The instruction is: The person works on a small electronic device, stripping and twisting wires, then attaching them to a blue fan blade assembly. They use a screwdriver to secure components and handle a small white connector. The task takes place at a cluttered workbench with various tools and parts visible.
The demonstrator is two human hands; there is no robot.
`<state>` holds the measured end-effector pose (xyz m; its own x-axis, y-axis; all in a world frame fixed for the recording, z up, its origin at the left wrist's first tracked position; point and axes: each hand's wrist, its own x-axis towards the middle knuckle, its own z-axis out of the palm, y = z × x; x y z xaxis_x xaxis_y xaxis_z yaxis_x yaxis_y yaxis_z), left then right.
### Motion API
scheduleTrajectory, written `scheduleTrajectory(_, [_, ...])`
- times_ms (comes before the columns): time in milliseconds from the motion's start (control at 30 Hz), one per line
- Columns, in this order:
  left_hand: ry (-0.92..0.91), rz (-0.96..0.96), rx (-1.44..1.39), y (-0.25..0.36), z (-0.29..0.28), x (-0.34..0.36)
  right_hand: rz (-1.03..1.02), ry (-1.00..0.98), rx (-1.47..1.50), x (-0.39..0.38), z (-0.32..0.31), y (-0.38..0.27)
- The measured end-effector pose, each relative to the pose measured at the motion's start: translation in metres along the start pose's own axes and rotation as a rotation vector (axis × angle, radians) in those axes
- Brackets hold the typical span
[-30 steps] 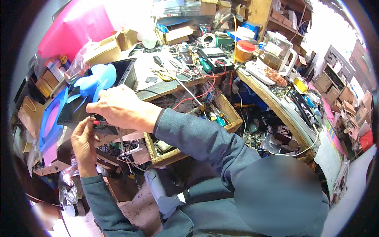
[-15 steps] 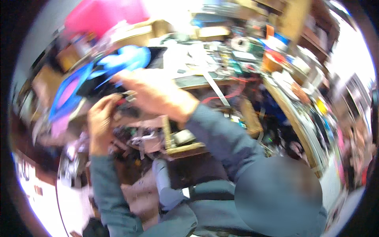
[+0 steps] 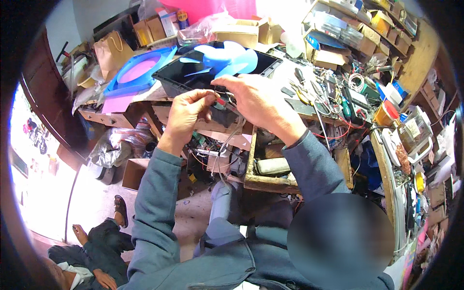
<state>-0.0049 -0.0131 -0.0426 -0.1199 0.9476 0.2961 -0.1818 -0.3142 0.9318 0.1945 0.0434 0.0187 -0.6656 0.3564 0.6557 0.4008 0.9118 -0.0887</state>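
- View swings left; blue fan blade (image 3: 228, 59) now sits at twelve o'clock, work seemingly uninterrupted.
- Left hand (image 3: 189, 115) pinches a small red piece (image 3: 221, 101) at its six o'clock; right hand (image 3: 258, 102): cannot tell its hold.

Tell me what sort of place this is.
Probably a small electrical repair workshop: a bare blue fan sits by the hands, pliers lie out among other tools, and an open wooden drawer holds oddments.
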Motion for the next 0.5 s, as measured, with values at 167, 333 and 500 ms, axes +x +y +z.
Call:
scheduleTrajectory(167, [-0.006,0.006,-0.032,0.001,0.002,-0.002,0.054,0.073,-0.038,-0.004,0.002,0.005])
scheduleTrajectory(333, [0.008,0.009,-0.037,-0.002,0.002,-0.003,0.082,0.067,0.192,-0.005,-0.003,0.001])
scheduleTrajectory(500, [0.009,0.014,-0.035,-0.001,-0.003,-0.003,0.070,-0.082,0.100,-0.001,-0.006,-0.007])
